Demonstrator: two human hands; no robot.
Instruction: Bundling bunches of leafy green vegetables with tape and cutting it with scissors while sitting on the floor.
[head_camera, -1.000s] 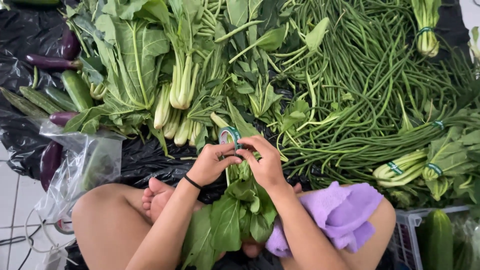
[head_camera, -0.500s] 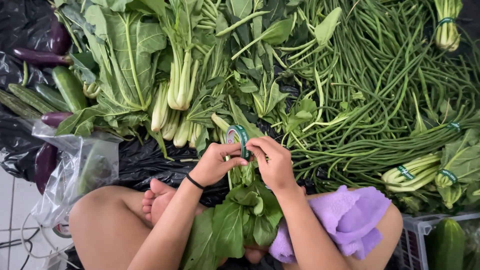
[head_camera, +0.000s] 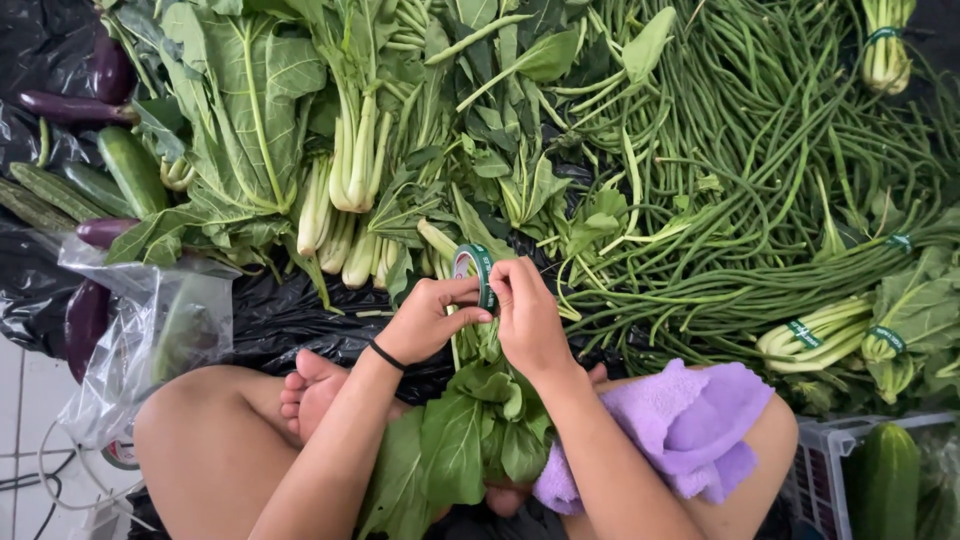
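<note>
Holding a roll of green tape (head_camera: 476, 270) up between both hands, the person sits cross-legged on the floor with a bunch of leafy greens (head_camera: 478, 425) lying in the lap, stems pointing towards the tape. The left hand (head_camera: 428, 318) pinches the roll from below, thumb and fingertips closed on its rim; the right hand (head_camera: 530, 315) has its fingers curled in against the roll's near edge, seemingly picking at the tape end, though the end itself is too small to make out.

Compared with a second ago, the hands and roll sit in nearly the same place above the stems; the fingers have only shifted slightly on the roll, which suggests the tape is being readied and has not yet gone round the bunch.

A purple cloth (head_camera: 690, 425) lies over the right knee. Beyond lie a heap of yardlong beans (head_camera: 760, 170), bok choy (head_camera: 345, 190), cucumbers (head_camera: 130, 170), eggplants (head_camera: 70, 105) and already taped bundles (head_camera: 815, 335).
</note>
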